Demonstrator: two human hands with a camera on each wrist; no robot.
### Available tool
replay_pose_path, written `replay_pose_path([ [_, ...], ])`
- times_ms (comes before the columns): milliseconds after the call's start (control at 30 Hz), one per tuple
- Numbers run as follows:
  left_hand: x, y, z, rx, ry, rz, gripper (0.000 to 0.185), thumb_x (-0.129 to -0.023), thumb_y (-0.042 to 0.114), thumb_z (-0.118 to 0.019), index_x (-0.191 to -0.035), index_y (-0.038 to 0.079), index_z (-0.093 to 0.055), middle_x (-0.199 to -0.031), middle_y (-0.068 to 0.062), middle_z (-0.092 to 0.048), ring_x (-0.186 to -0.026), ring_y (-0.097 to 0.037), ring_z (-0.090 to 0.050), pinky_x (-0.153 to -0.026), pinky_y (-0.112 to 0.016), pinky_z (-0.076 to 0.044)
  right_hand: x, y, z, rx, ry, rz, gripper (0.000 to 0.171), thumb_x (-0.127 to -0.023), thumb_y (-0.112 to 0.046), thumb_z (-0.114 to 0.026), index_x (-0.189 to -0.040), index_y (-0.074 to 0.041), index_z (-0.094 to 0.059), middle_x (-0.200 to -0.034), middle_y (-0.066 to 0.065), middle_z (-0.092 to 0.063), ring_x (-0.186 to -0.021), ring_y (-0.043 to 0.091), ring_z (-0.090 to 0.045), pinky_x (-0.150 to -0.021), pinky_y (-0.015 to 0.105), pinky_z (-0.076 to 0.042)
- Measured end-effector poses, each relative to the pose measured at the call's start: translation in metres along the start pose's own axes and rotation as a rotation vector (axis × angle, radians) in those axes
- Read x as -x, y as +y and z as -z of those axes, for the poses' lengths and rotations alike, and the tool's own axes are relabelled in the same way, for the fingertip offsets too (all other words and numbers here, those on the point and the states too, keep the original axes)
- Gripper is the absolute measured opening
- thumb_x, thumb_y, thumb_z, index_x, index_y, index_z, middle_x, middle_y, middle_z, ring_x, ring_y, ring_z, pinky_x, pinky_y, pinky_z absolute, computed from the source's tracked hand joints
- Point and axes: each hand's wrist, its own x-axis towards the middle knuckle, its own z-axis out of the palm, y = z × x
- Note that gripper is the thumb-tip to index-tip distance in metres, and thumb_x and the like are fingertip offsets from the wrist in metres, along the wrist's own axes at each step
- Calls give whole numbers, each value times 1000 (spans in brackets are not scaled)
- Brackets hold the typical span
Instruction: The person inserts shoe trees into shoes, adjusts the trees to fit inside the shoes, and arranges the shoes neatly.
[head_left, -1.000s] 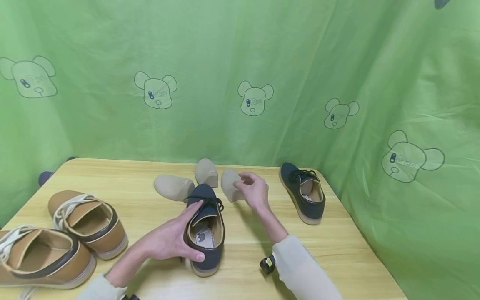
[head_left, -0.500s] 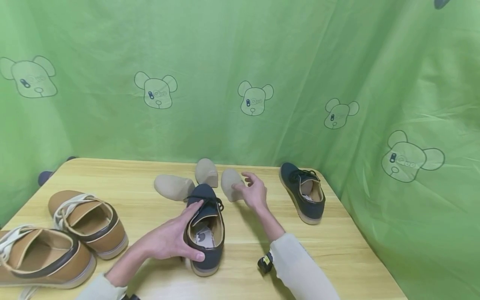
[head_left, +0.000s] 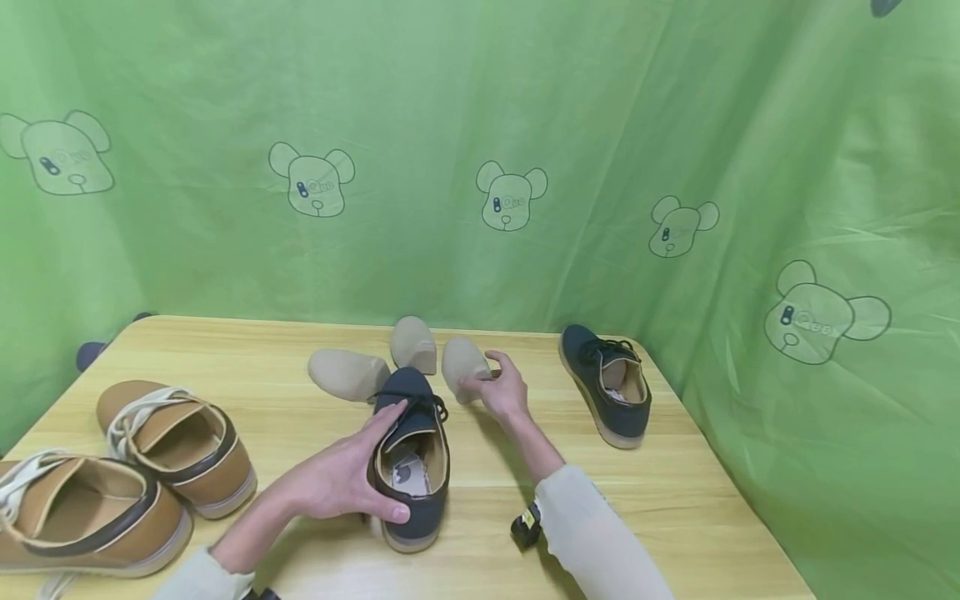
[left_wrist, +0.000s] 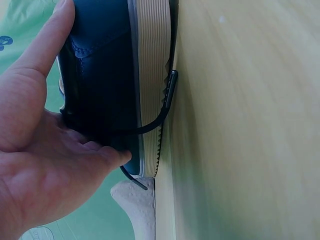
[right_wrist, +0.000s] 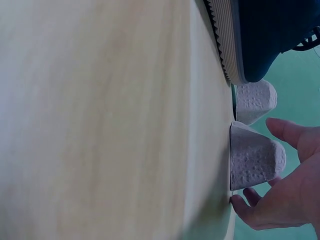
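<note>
My left hand [head_left: 337, 479] holds a navy lace-up shoe [head_left: 422, 518], thumb at the heel and fingers along its side near the laces. In the left wrist view, the shoe [left_wrist: 105, 65] stands sole down on the table, a loose lace hanging over the sole edge. My right hand [head_left: 508, 392] is around a beige moulded-pulp shoe insert [head_left: 457, 358]. The right wrist view shows its thumb apart from the insert [right_wrist: 252, 157] on one side, fingers close by the other. Two more inserts lie beyond the shoe, one angled left [head_left: 341, 373], one pointing back [head_left: 409, 340].
Another navy shoe [head_left: 621, 417] stands at the table's back right. Two tan shoes with pale laces, one nearer [head_left: 112, 533] and one behind [head_left: 217, 479], are at the left. A green curtain [head_left: 420, 250] with bear drawings hangs behind the wooden table [head_left: 540, 517].
My right hand has drawn slightly back toward me, its thumb sliding lower over the near end of the insert. The left hand and the shoe have stayed put.
</note>
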Motion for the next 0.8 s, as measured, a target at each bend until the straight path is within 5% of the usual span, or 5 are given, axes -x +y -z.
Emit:
replay_pose_path([
  [367,0,-1,-1,3,-3,11,135,-65,58,-90,-165,18,-8,-168,-24,-13,-147,-45,-33,-119,-63,-27,2,1,-1,41,-20,-46,78,-78,-18,-84,-148,-11,-49,-131,24,-65,-122,42,-60,-104,53,-49],
  [800,1,-1,-1,3,1,12,133,-66,59,-89,-165,20,-9,-168,-22,-15,-146,-43,-35,-119,-62,-29,2,5,-1,24,60,-50,68,-76,-14,-81,-140,-7,-58,-113,17,-70,-107,34,-64,-94,47,-53],
])
